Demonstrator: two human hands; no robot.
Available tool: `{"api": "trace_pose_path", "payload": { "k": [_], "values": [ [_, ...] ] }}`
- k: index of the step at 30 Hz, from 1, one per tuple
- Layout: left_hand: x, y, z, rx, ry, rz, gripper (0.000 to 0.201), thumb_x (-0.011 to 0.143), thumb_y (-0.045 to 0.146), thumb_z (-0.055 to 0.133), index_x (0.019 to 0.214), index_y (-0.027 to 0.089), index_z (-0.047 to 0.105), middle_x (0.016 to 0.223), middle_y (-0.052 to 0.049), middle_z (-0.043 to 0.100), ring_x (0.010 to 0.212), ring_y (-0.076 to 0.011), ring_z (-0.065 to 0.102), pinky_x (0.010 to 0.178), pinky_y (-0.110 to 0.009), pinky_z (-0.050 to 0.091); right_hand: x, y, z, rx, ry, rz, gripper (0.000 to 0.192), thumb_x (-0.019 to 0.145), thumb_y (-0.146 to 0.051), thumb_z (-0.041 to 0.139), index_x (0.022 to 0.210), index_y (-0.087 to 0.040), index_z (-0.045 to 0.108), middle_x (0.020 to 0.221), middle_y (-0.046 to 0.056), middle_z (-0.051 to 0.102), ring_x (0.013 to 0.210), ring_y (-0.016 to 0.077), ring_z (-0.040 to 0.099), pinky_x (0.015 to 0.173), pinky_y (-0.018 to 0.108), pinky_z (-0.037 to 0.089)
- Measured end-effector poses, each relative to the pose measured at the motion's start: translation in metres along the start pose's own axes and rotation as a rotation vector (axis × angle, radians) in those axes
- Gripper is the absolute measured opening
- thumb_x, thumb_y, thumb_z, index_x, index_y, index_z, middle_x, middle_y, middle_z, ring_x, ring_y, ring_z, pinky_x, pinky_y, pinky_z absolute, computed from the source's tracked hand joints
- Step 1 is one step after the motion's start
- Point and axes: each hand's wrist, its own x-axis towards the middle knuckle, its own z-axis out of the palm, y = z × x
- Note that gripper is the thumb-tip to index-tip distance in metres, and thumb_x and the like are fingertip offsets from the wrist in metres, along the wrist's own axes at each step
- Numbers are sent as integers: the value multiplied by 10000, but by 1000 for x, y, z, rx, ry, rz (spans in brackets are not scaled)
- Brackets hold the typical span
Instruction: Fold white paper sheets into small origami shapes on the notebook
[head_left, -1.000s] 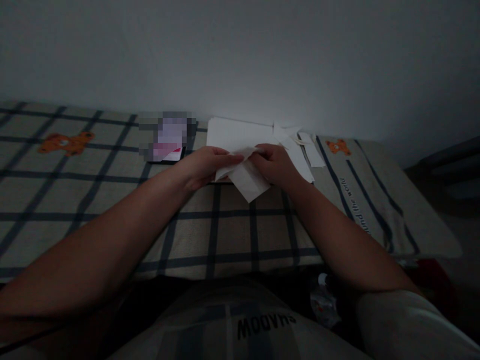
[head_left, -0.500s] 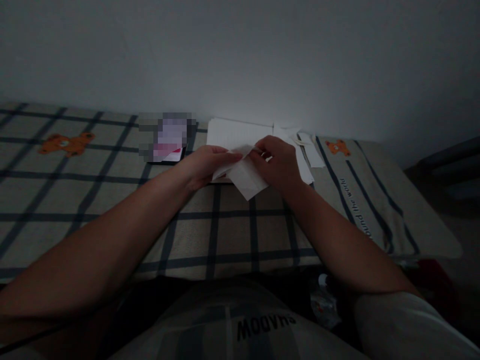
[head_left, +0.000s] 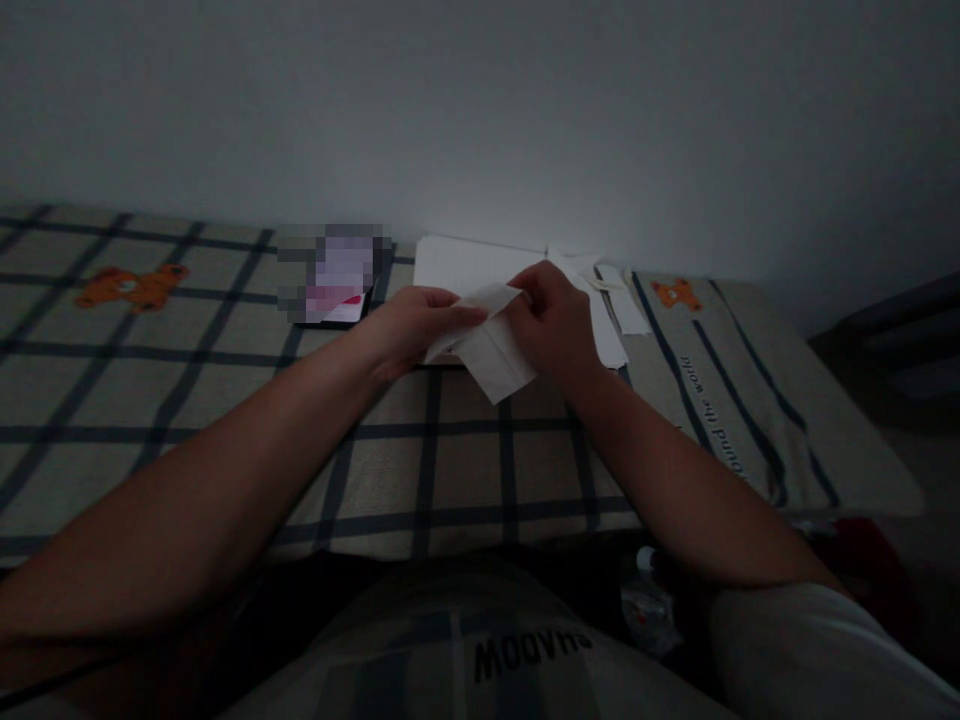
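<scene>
— Paper in both hands, was it?

— Yes. My left hand (head_left: 409, 325) pinched the near edge of one folded paper piece (head_left: 491, 350) at the centre of the frame, fingers pressed together on it. My right hand (head_left: 555, 325) pinched its upper flap between thumb and fingertips and lifted it just above the checked blanket (head_left: 225, 400).

— How would you have done that fold well?

— I judged it best to keep the left pinch firm as an anchor, bring the flap over evenly so the edges met, and crease only once they were aligned.

— And what else lay there?

— I counted one flat white sheet (head_left: 457, 265) behind my hands and a few loose paper scraps (head_left: 611, 300) to its right, too overlapped to number. One blurred object (head_left: 334, 275) sat left of centre, and two orange bear prints (head_left: 131, 285) showed on the blanket.
</scene>
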Motion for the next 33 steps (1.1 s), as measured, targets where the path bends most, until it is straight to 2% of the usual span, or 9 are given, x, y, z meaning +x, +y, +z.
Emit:
{"api": "trace_pose_path", "payload": {
  "k": [3, 7, 12, 16, 19, 23, 25, 27, 33],
  "values": [
    [0, 0, -1, 11, -12, 11, 102, 740, 242, 788, 667, 196, 733, 739, -92, 728, 596, -193, 645, 594, -346, 527, 1, 5, 0, 47, -35, -8, 139, 873, -274, 617, 998, -259, 676, 676, -44, 579, 625, 137, 519, 630, 293, 404],
    [0, -1, -2, 69, 16, 23, 135, 707, 275, 831, 657, 204, 728, 691, -79, 717, 565, -197, 634, 548, -339, 522, 4, 8, 1, 117, -62, 15, 104, 849, -291, 659, 932, -243, 700, 789, -18, 690, 728, 151, 608, 697, 302, 458],
    [-1, 0, 0, 69, 33, 66, 129, 715, 285, 817, 679, 204, 723, 667, -54, 705, 557, -177, 623, 512, -286, 498, 4, 6, 3, 227, -47, 95, 116, 857, -314, 657, 892, -232, 731, 827, 1, 735, 774, 164, 646, 730, 318, 512],
    [0, 0, -1, 42, 45, 94, 109, 752, 272, 755, 698, 194, 702, 690, -47, 703, 567, -161, 615, 531, -268, 483, 7, 12, 5, 395, -40, 162, 236, 876, -436, 668, 976, -240, 752, 907, 19, 756, 820, 165, 676, 774, 331, 552],
    [2, -2, -3, 99, 72, 151, 142, 750, 320, 759, 719, 196, 697, 651, -25, 670, 549, -142, 572, 509, -242, 435, 10, 17, 4, 557, -102, 245, 371, 893, -568, 622, 1005, -237, 745, 882, 23, 735, 784, 155, 677, 738, 314, 556],
    [2, -4, -4, 277, 62, 214, 219, 743, 390, 766, 729, 186, 691, 605, 3, 622, 545, -119, 513, 491, -218, 370, 12, 18, 4, 654, -198, 333, 489, 842, -703, 656, 889, -222, 731, 827, 18, 687, 747, 139, 646, 664, 269, 520],
    [2, -4, -5, 330, 44, 218, 232, 753, 403, 753, 735, 180, 692, 611, 4, 621, 555, -118, 510, 503, -221, 368, 12, 17, 5, 638, -212, 352, 473, 797, -688, 731, 787, -216, 709, 731, -4, 624, 680, 119, 586, 617, 251, 478],
    [3, -4, -5, 356, 44, 222, 232, 750, 402, 753, 736, 177, 698, 612, 6, 616, 562, -118, 509, 512, -225, 367, 11, 17, 7, 622, -217, 363, 428, 767, -634, 792, 764, -215, 708, 681, -20, 584, 639, 108, 535, 598, 249, 448],
    [8, -6, -7, 366, 44, 240, 243, 740, 392, 762, 802, 158, 745, 712, -20, 688, 631, -135, 577, 567, -237, 417, 9, 15, 4, 592, -237, 361, 348, 771, -530, 819, 842, -197, 746, 742, -11, 659, 677, 108, 567, 630, 252, 457]
  ]
}}
